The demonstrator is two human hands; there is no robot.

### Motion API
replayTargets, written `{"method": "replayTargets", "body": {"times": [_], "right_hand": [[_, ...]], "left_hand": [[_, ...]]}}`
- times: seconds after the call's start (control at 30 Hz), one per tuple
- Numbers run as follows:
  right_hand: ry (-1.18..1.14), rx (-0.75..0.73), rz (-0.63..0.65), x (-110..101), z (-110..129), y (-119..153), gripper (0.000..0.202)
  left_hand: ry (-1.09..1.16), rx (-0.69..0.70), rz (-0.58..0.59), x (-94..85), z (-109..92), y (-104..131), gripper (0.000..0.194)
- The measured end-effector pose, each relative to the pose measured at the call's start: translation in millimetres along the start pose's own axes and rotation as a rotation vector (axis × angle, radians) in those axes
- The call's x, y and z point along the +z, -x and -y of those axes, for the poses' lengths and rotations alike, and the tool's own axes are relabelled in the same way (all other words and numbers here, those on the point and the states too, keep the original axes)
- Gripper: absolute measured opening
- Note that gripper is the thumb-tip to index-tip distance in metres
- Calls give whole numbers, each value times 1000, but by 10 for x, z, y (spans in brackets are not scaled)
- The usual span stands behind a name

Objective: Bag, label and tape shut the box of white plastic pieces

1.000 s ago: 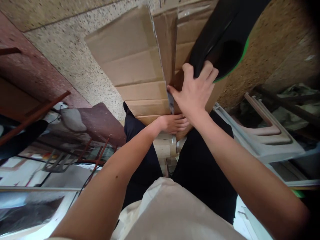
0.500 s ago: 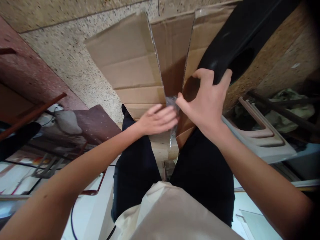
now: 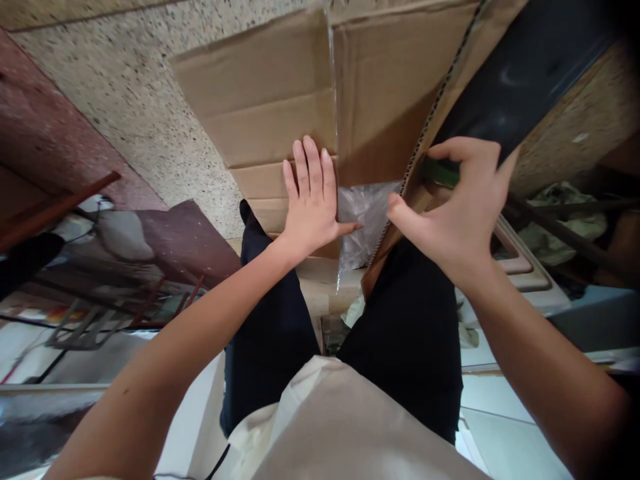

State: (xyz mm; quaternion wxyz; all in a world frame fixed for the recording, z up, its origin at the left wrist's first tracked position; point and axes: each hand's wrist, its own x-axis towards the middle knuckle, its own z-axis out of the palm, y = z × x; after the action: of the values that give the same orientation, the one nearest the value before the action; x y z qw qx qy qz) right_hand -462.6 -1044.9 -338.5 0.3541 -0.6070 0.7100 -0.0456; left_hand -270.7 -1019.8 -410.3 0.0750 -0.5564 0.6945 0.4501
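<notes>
An opened cardboard box [image 3: 400, 67] lies in front of my legs, its flaps parted. My left hand [image 3: 313, 207] rests flat on the left flap [image 3: 260, 100], fingers spread and thumb pointing toward the gap. Crumpled clear plastic [image 3: 367, 200] shows in the gap between the flaps. My right hand [image 3: 457, 207] is hooked over the edge of the right flap [image 3: 423, 143], thumb on the near side and fingers on the far side. A small green thing [image 3: 441, 173] shows between that thumb and fingers; its kind is unclear.
A glossy black object [image 3: 520, 73] lies beyond the right flap. At the right stands a pale plastic frame [image 3: 525, 267]. A dark reddish-brown sheet [image 3: 185, 240] lies at left on the speckled floor [image 3: 115, 87]. My dark trouser legs [image 3: 400, 333] flank the box.
The right flap has moved right with my right hand, widening the gap and showing more clear plastic. My left hand has left the gap and now lies spread on the left flap.
</notes>
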Motion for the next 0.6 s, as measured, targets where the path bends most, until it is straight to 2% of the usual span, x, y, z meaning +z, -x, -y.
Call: {"method": "replayTargets", "body": {"times": [0.1, 0.23, 0.43, 0.6], "right_hand": [[-11, 12, 13, -18, -15, 13, 47], [45, 58, 54, 183, 71, -69, 45], [103, 115, -4, 540, 192, -180, 39], [121, 139, -14, 632, 189, -183, 43]], "left_hand": [[-17, -47, -32, 35, -63, -5, 107], [-17, -87, -56, 100, -90, -14, 103], [-23, 19, 10, 80, 36, -25, 100], [19, 116, 39, 14, 136, 3, 106]]}}
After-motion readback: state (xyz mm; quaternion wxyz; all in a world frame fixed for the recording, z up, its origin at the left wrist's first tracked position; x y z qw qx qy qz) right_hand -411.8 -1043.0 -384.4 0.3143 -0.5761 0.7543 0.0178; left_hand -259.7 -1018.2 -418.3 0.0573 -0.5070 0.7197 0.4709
